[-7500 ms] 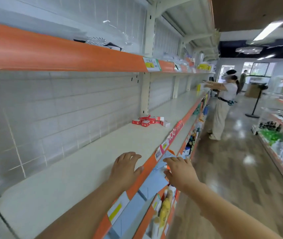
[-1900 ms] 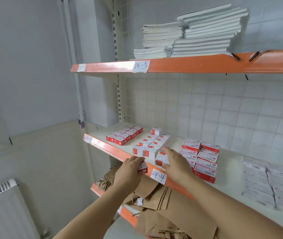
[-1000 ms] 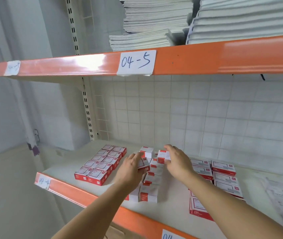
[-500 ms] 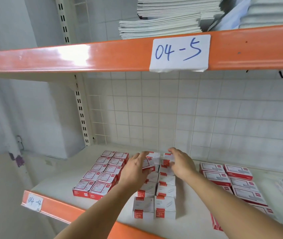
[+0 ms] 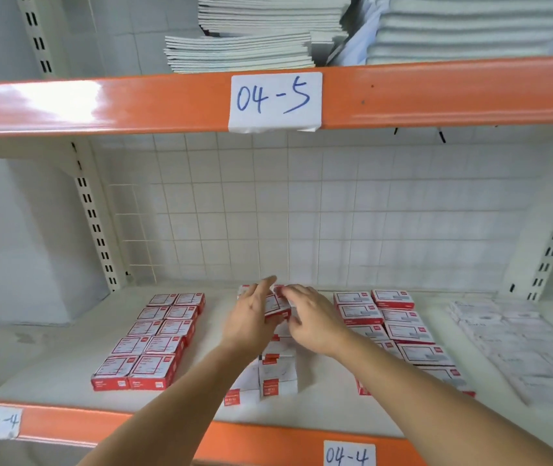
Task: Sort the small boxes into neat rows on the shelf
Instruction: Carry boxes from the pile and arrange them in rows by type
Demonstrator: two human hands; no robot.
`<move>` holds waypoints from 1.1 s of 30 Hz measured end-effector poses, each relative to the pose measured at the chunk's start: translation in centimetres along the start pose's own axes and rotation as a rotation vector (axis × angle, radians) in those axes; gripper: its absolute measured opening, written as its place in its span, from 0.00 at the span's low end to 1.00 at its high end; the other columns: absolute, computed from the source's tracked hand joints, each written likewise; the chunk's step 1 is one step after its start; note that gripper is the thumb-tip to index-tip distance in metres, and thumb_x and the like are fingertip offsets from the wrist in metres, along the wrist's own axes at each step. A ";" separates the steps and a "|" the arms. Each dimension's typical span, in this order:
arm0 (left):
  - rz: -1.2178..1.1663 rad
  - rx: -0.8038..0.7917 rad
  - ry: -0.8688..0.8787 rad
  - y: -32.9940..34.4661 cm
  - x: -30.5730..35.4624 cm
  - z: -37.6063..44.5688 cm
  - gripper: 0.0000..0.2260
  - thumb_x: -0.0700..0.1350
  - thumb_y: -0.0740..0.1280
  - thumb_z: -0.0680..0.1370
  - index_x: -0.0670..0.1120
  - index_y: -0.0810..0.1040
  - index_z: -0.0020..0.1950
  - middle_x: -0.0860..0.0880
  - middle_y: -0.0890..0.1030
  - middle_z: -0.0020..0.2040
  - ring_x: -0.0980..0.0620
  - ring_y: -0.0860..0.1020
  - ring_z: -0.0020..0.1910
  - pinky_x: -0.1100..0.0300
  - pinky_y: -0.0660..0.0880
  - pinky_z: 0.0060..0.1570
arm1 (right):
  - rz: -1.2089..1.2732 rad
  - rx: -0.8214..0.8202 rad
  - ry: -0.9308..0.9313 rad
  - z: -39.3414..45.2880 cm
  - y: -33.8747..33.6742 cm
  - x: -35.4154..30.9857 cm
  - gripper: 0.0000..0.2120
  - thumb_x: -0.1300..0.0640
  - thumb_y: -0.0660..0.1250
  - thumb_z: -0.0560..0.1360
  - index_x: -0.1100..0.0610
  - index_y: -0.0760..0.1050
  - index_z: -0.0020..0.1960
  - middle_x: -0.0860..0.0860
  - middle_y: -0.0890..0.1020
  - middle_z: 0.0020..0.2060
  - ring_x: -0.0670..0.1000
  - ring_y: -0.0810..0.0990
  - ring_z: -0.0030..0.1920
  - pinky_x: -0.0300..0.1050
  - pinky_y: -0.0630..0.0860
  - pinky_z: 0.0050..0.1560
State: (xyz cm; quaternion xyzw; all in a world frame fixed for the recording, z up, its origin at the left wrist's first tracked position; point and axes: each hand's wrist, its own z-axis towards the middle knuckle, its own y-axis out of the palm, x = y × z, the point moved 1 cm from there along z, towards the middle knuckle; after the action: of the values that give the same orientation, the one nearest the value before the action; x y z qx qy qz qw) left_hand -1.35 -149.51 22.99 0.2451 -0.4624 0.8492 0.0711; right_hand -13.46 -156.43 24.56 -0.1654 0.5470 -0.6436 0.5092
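Small red-and-white boxes lie flat on the shelf in 2 neat columns toward its left edge. Similar wider boxes form 2 columns right of centre. Between them, white-topped boxes run front to back.

Bare shelf lay open left of the red boxes, with a clear lane between them and the middle column of boxes. Flat white packets crowded the right end. The upper shelf's orange lip capped the reach overhead
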 end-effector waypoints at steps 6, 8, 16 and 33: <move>-0.033 -0.029 0.060 1.2 4.3 -0.9 0.28 0.45 0.70 0.75 0.47 0.65 0.72 0.47 0.72 0.66 0.46 0.70 0.65 0.55 0.70 0.59 | -0.001 0.026 0.024 -2.3 -2.0 2.7 0.22 0.62 0.60 0.76 0.53 0.67 0.69 0.49 0.72 0.64 0.51 0.71 0.65 0.45 0.69 0.61; -0.028 -0.032 0.061 1.3 5.2 -1.4 0.26 0.46 0.69 0.75 0.46 0.66 0.71 0.46 0.72 0.65 0.46 0.70 0.64 0.54 0.70 0.59 | 0.030 0.030 0.052 -2.9 -2.3 3.2 0.20 0.62 0.61 0.77 0.53 0.69 0.68 0.48 0.72 0.63 0.51 0.73 0.62 0.45 0.70 0.58; 0.024 -0.031 -0.045 -1.5 2.0 -3.1 0.22 0.43 0.68 0.75 0.47 0.69 0.68 0.47 0.75 0.60 0.47 0.72 0.60 0.56 0.71 0.54 | 0.135 0.048 0.084 -2.5 -1.0 0.0 0.20 0.62 0.64 0.76 0.54 0.69 0.67 0.49 0.73 0.63 0.52 0.74 0.60 0.45 0.70 0.60; 0.003 -0.029 -0.120 -13.1 -14.9 -4.4 0.20 0.46 0.69 0.75 0.48 0.72 0.66 0.50 0.77 0.61 0.51 0.75 0.59 0.60 0.71 0.56 | 0.201 0.047 0.183 5.8 8.5 -14.7 0.20 0.63 0.65 0.76 0.55 0.69 0.68 0.51 0.73 0.64 0.52 0.73 0.63 0.42 0.68 0.62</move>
State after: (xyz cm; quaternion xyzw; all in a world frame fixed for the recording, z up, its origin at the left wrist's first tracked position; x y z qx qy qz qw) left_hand 14.60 -136.96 23.63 0.2938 -0.4786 0.8262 0.0454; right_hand 1.37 -146.23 24.22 -0.0385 0.5897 -0.6142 0.5230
